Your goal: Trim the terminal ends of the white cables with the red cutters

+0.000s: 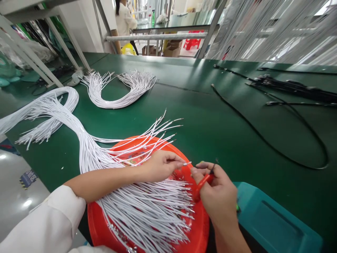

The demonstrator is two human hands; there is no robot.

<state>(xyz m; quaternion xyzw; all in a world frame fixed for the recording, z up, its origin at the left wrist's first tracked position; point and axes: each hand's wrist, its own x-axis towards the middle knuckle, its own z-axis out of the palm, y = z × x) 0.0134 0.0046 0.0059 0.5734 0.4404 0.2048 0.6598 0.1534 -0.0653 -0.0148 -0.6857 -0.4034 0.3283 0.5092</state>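
Red basin (202,228) has a white wire bundle (142,207) sprawled across it, kinda in the way. Teal case (279,218) to its right, black cables (292,86) beyond on that side too. Over the basin, left hand (160,167) fingertips pinch one wire (187,163), lying roughly sideways, tip pointing right; right hand (217,188) fingers curl round a red-handled tool (202,184).

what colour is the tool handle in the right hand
The tool handle in the right hand is red-orange, best seen in the head view.
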